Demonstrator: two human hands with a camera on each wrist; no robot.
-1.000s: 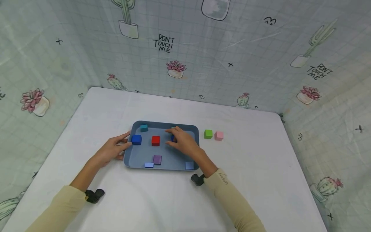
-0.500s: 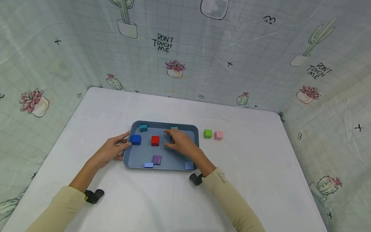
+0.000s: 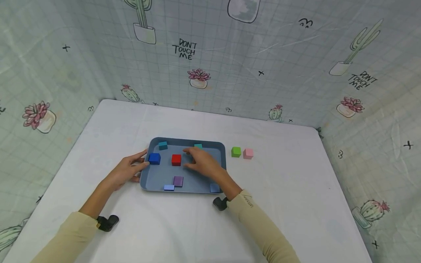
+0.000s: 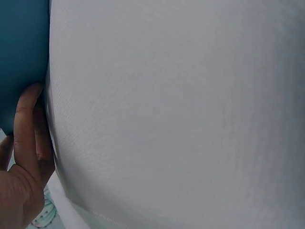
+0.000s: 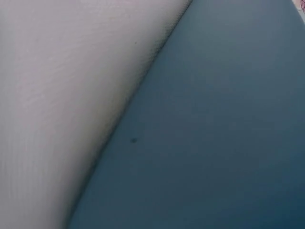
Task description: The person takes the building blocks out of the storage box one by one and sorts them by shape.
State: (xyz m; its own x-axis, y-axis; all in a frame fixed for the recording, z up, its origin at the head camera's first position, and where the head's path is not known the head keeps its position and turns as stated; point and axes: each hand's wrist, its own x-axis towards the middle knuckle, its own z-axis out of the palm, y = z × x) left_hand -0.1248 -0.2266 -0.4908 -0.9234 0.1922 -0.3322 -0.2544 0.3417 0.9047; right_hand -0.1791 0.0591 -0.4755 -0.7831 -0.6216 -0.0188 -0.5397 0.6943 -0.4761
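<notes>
My left hand (image 3: 126,170) holds the left end of a grey-blue rectangular tray (image 3: 197,184), thumb at the rim and fingers along the outside. In the left wrist view, its fingers (image 4: 25,138) lie against the tray wall. My right hand (image 3: 205,162) hovers over the right half of the tray, thumb and forefinger spread apart, just right of a red cube (image 3: 176,160). No object shows in that gap. A blue block (image 3: 154,158) sits near the left wall. Behind the right hand, a teal block (image 3: 198,146) is partly visible.
Another teal block (image 3: 163,145) lies at the tray's back left. Toward the front are a purple block (image 3: 178,181), a light blue block (image 3: 169,187) and a blue-grey block (image 3: 215,188). Green (image 3: 236,152) and pink (image 3: 248,153) cubes stand on the white table right of the tray.
My right hand has shifted slightly left toward the red cube. A dark blue block glimpsed behind its fingers earlier is now hidden, and more of the teal block shows. My left hand stays put.
</notes>
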